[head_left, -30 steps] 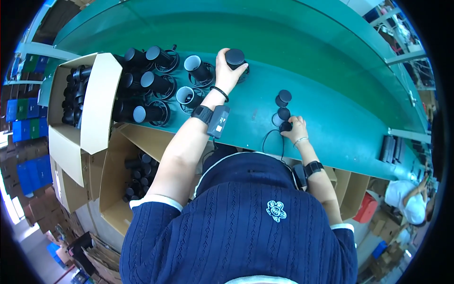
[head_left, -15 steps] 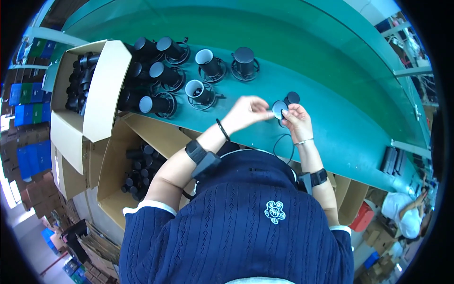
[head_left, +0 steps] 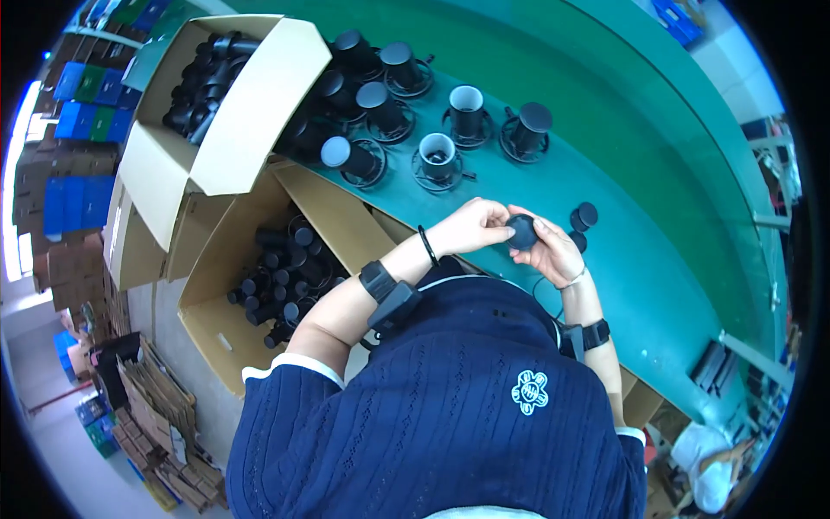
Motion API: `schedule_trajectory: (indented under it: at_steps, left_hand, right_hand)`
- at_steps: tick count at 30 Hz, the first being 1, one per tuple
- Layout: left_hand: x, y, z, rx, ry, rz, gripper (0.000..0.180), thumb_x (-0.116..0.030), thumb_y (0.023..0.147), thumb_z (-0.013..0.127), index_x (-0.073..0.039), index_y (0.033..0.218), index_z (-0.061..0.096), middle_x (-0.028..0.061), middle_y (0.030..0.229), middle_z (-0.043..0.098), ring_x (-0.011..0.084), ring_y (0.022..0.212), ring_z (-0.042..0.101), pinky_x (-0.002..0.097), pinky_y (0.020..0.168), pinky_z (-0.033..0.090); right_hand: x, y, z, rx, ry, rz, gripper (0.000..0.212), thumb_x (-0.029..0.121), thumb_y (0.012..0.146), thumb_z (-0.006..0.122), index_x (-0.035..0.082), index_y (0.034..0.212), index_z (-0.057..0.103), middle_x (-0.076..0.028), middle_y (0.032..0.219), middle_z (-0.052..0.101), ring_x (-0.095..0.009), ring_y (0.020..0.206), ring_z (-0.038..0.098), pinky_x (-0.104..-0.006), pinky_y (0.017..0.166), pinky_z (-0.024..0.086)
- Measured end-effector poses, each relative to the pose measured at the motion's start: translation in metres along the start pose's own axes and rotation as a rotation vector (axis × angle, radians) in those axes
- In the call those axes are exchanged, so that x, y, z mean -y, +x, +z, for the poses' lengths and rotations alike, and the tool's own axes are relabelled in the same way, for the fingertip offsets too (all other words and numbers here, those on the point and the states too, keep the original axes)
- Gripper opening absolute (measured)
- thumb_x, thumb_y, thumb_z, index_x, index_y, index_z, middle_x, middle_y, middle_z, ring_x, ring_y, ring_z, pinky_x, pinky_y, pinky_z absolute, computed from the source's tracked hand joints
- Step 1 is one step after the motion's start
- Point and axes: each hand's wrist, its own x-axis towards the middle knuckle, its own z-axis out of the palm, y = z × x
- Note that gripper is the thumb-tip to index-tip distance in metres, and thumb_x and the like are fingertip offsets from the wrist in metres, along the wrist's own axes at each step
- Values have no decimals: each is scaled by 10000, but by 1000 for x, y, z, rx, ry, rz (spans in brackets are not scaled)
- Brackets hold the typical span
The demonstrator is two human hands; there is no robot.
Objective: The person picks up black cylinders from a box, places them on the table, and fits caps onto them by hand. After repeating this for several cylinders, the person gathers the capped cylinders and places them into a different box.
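Note:
In front of my body, at the near side of the green table, a round black cap (head_left: 521, 233) is held between both hands. My left hand (head_left: 478, 227) pinches it from the left with thumb and fingertips. From the right, my right hand (head_left: 554, 253) grips its edge, fingers curled behind it. Two more black round caps lie just right of my hands, one farther off (head_left: 588, 214) and one closer (head_left: 577, 241). Beyond my left hand stand several black cylinders with ringed bases, among them a white-lined open one (head_left: 437, 154) with something dark inside.
An open carton (head_left: 259, 156) of black parts stands at the table's left end. Below it, a larger carton (head_left: 207, 303) holds several black cylinders. Dark bars (head_left: 714, 368) lie at the table's right end. Another person (head_left: 705, 467) is at the lower right.
The cap's pale inner side faced up before; now its dark side shows. My left hand has closed in on the cap. The whole view has shifted, and my hands have come nearer my body.

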Motion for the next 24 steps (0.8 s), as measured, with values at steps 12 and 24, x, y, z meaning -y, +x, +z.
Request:
schedule_trajectory:
  at_steps: [12,24]
  left_hand:
    - [20,1,-95,-553,-134,153,696,-129,721,806,-28,1293,423,84,1222,527,173,1158,490,319,1007,386]
    - [20,2,-79,-208,-468,-11,471,-175,870,686,-22,1232,426,37,1145,519,121,1067,503,299,946,411]
  right_hand:
    - [1,12,-8,35,284,-135,529,197,931,528,71,1397,313,-288,1276,435,-373,1047,569,-394,903,526]
    - [-3,6,-17,24,291,-131,603,169,911,551,24,1421,264,-288,1304,422,-374,1112,542,-417,978,480]
